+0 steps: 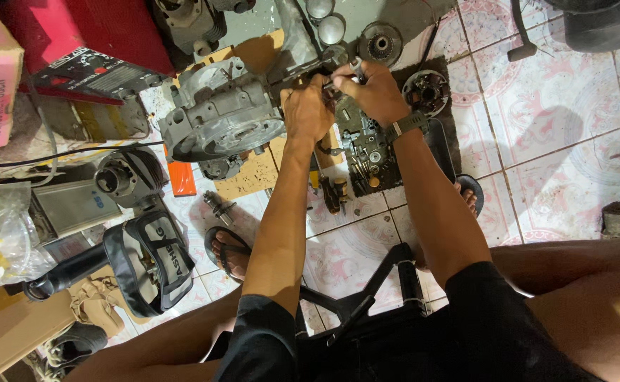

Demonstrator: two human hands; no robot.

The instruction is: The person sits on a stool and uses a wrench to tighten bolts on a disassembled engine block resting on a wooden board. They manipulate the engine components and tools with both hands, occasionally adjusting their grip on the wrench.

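Gripping a small silvery wrench (344, 76) at twelve o'clock, both hands closed together on it: left hand (307, 110), right hand (375, 92). Running its long axis from eight toward two o'clock, slim, shiny, mostly hidden. Lying at nine o'clock, a grey metal engine case (219, 113) over cardboard (253, 173).

Support surface: tiled floor (557, 134), white with pink ornamental pattern. Resting directly on it: a grey engine crankcase (218, 113) on flat cardboard (253, 173), a dark tray of small parts (370, 159), a round stator plate (426, 92), an orange block (181, 178), a black bag (147, 258), a cardboard box (6, 336) and a black stool frame (366, 301)
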